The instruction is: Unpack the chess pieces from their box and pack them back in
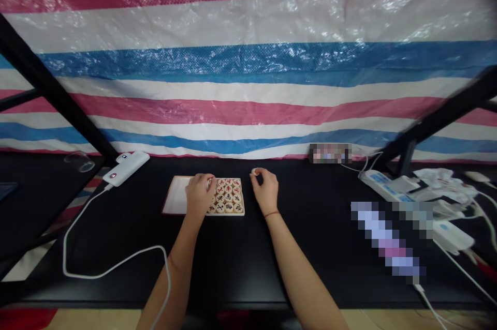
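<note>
On the black table an open box (243, 212) holds rows of round Chinese chess pieces (229, 198), marked with red characters at the back and black ones in front. The box's lid (176, 196) lies flat to its left. My left hand (199, 195) is over the left part of the box, its fingers closed round a pale chess piece (208, 183), and it hides some of the pieces below. To the right of the box, just above the tabletop, my right hand (266, 189) pinches another chess piece (254, 171) between thumb and fingers.
At the left back lies a white power bank (126, 168) whose cable (116, 257) loops across to my left forearm. A power strip (382, 185) with plugs and tangled cables lies on the right. Striped plastic sheeting (248, 113) hangs behind the table.
</note>
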Demonstrator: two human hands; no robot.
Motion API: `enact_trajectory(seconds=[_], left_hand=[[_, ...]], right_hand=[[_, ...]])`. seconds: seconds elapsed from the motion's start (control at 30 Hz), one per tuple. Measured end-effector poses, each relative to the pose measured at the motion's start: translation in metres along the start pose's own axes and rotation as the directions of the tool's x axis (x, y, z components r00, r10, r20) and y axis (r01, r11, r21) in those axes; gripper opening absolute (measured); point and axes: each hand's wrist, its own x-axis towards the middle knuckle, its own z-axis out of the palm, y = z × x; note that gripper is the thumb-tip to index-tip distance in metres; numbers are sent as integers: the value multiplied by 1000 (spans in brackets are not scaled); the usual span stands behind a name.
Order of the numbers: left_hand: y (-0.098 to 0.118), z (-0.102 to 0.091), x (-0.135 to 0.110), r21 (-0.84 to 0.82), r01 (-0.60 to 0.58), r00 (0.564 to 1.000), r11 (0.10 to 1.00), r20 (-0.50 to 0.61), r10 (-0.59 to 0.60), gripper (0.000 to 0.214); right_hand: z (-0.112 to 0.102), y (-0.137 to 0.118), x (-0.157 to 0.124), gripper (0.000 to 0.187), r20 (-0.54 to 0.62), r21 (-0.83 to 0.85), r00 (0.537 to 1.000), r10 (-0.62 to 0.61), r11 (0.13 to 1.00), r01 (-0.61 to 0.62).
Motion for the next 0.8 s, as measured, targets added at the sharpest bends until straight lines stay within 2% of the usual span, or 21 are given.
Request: enact_trajectory(seconds=[0.1,0.27,0.53,0.8], left_hand=[[-4,-2,0,209,40,999,977,-4,-40,22],[-2,2,-3,314,41,997,948,54,-61,25],[8,9,-12,391,20,994,920,95,-62,35],[14,8,-12,431,37,989,901,111,-93,38]], right_hand=[[1,20,7,14,12,-133,997,79,988,-77],[7,25,5,14,110,-257,979,169,957,-136],[3,24,2,21,136,-232,979,153,965,-119],[5,20,-4,28,147,-280,982,115,957,-70]])
